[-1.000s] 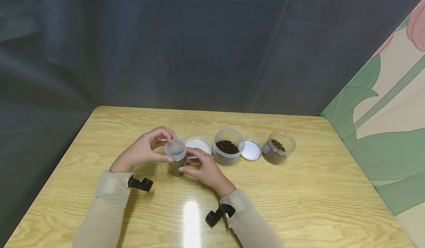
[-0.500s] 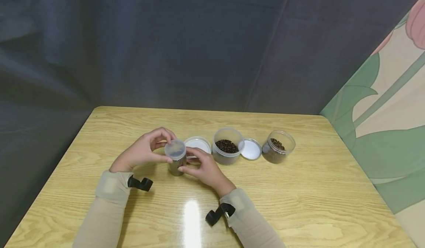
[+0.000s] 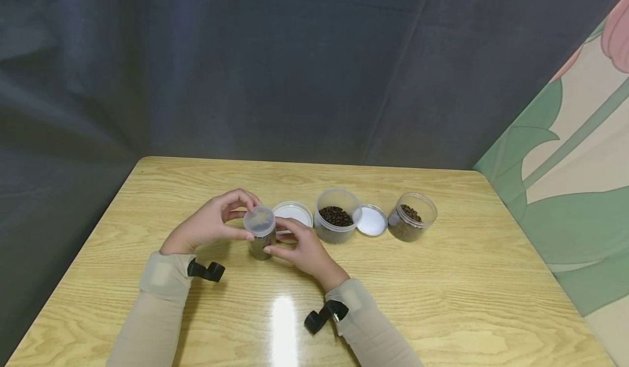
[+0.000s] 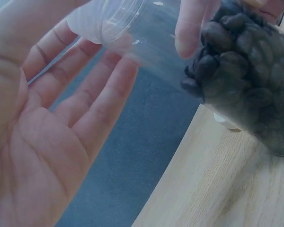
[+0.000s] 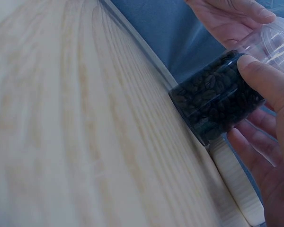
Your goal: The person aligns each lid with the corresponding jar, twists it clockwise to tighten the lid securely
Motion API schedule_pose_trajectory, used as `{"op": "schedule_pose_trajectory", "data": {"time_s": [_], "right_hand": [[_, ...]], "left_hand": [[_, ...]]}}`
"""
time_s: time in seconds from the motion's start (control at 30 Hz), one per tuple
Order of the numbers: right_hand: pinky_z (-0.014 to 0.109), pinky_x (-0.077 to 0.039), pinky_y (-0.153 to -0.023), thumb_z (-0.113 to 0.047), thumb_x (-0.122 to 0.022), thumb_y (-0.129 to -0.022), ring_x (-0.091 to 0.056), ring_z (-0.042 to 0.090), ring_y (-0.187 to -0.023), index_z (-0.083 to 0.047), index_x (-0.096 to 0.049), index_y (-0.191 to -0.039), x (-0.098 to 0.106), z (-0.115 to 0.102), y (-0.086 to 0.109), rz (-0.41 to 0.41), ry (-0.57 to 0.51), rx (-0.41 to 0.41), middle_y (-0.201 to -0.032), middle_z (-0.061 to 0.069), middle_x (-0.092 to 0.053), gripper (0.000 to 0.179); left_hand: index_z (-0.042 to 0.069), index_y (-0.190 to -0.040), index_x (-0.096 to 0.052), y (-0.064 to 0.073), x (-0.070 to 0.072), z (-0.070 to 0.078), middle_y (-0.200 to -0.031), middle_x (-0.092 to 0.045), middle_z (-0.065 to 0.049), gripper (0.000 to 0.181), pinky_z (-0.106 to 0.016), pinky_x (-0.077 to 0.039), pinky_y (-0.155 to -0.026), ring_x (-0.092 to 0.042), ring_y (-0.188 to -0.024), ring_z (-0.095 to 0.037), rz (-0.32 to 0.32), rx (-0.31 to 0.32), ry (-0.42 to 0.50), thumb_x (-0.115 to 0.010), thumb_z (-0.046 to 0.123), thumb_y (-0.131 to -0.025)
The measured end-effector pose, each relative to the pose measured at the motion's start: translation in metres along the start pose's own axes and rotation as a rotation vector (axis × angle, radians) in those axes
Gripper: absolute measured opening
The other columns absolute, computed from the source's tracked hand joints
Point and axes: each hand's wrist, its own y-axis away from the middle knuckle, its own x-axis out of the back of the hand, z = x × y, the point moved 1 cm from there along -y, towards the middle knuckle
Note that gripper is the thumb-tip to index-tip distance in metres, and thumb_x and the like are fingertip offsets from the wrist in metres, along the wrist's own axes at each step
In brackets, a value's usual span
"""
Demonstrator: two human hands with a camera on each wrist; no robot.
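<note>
A slim clear jar [image 3: 262, 248] of dark coffee beans [image 5: 210, 92] stands upright on the table, left of the other containers. On its top sits a translucent lid [image 3: 259, 220]. My left hand [image 3: 212, 224] holds this lid at its edge, thumb at the near side and fingers round the far side. Lower down, my right hand [image 3: 310, 253] grips the jar's body from the right, its thumb [image 5: 262, 78] pressed on the wall. In the left wrist view, the beans [image 4: 255, 71] fill the lower part, with clear wall [image 4: 154, 52] above them.
Behind the right hand lies a white round lid [image 3: 294, 212]. Farther right come an open tub [image 3: 336, 236] of dark beans, a second white lid [image 3: 372, 222] and an open jar [image 3: 407, 230] of lighter brown beans. A dark curtain [image 3: 304, 72] hangs behind the table.
The translucent lid sits slightly lower on the jar than a second ago. Both hands keep nearly the same places.
</note>
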Motion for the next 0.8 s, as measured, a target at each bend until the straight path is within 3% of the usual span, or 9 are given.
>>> {"op": "schedule_pose_trajectory", "data": {"time_s": [0.8], "right_hand": [[0.038, -0.056, -0.096, -0.004, -0.082, -0.085, -0.063, 0.03, -0.117, -0.001, -0.059, -0.137, 0.0003, -0.0004, -0.0004, 0.0, -0.018, -0.007, -0.13, 0.015, -0.064, 0.057]], "left_hand": [[0.005, -0.127, -0.059, 0.0049, 0.0087, -0.0058, -0.13, -0.059, -0.012, 0.05, -0.036, -0.053, -0.1, -0.057, -0.125, -0.02, -0.027, 0.082, 0.068, -0.083, 0.004, -0.084]]}}
